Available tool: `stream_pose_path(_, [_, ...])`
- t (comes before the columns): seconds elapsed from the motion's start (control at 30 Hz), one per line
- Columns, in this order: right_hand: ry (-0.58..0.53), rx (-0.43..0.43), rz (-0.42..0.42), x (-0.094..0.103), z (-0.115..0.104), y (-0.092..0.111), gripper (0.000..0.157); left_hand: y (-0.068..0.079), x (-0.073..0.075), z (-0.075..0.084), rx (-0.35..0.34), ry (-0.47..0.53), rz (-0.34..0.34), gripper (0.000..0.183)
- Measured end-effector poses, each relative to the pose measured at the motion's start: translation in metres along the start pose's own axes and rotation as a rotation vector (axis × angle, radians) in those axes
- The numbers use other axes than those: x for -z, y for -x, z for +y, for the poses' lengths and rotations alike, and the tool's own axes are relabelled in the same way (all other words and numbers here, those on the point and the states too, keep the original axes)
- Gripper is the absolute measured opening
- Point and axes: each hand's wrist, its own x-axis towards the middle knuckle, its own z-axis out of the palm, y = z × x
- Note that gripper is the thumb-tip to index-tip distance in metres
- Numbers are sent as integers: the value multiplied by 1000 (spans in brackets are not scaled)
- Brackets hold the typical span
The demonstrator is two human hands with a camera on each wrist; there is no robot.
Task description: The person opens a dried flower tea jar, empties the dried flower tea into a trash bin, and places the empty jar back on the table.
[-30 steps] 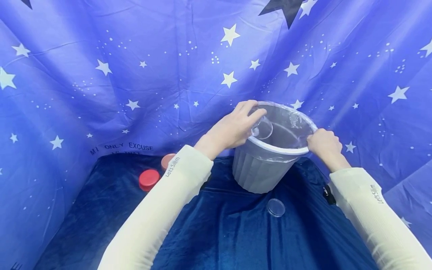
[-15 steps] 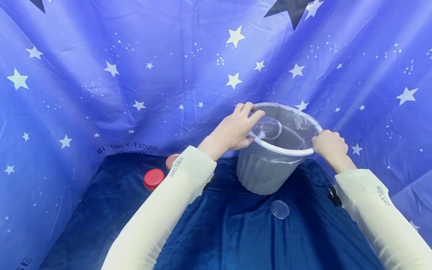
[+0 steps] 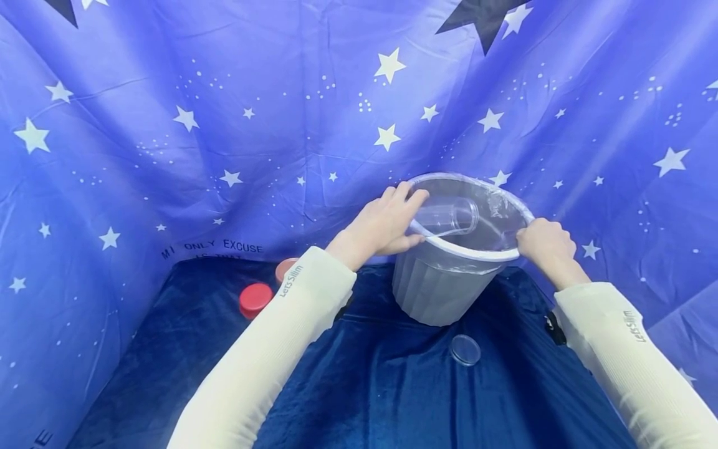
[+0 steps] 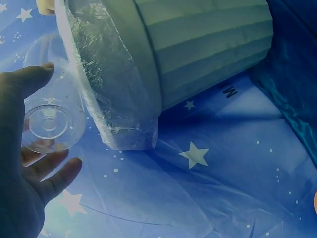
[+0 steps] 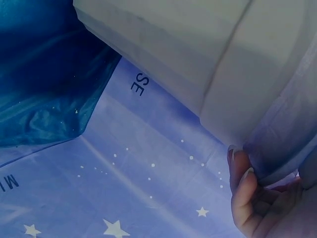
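Observation:
A clear plastic jar point(image 3: 449, 215) lies on its side in the mouth of a grey trash can point(image 3: 429, 287) lined with a clear bag. My left hand point(image 3: 381, 224) is at the can's left rim with its thumb and fingers spread. In the left wrist view the jar point(image 4: 52, 119) shows between the spread thumb and fingers of the left hand point(image 4: 34, 148), its round base towards the camera. My right hand point(image 3: 546, 246) grips the can's right rim; in the right wrist view its curled fingers point(image 5: 242, 193) hold the rim and bag.
On the dark blue cloth point(image 3: 336, 386), a clear round lid point(image 3: 465, 350) lies in front of the can. To the left are a red lid point(image 3: 255, 298) and a pinkish lid point(image 3: 285, 268), partly hidden by the left sleeve. A starry blue curtain point(image 3: 280, 125) stands behind.
The clear jar has slid right, out of my left hand's grasp and further into the can's mouth. The left fingers have spread. My right hand keeps its grip on the rim.

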Motion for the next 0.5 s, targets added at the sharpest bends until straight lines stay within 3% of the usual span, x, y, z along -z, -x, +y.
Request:
stream_pose_path(0.27, [6,-3,-4,0,0,1,52,-1,0,2,57,10,-62,69])
stream_pose_path(0.5, [1,-1,-5,2,-2,4,52,-1,-2,3,92,85,-86,72])
